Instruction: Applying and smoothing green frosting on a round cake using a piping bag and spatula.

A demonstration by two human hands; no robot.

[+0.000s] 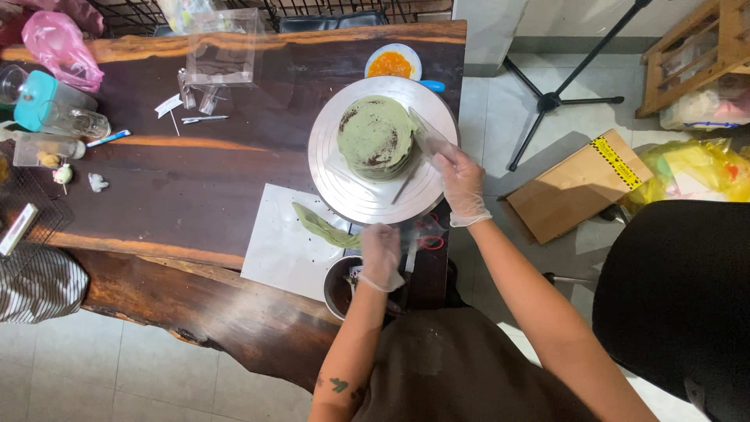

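Note:
A round green-frosted cake (376, 137) with dark patches sits on a silver turntable (348, 191) on the dark wooden table (195, 172). My right hand (461, 184), in a clear glove, holds a clear flat scraper (426, 133) against the cake's right side. My left hand (380, 256), also gloved, grips the near rim of the turntable, just above a dark metal bowl (337, 287). A green-smeared piping bag (320, 227) lies on a white board (285, 242) left of that hand.
A small dish of orange filling (391, 62) stands behind the turntable. A clear plastic box (223, 47), glasses (74, 119), a pink bag (58, 47) and small tools lie on the table's left. A cardboard box (578, 184), tripod (555, 98) and black chair (680, 297) stand on the floor.

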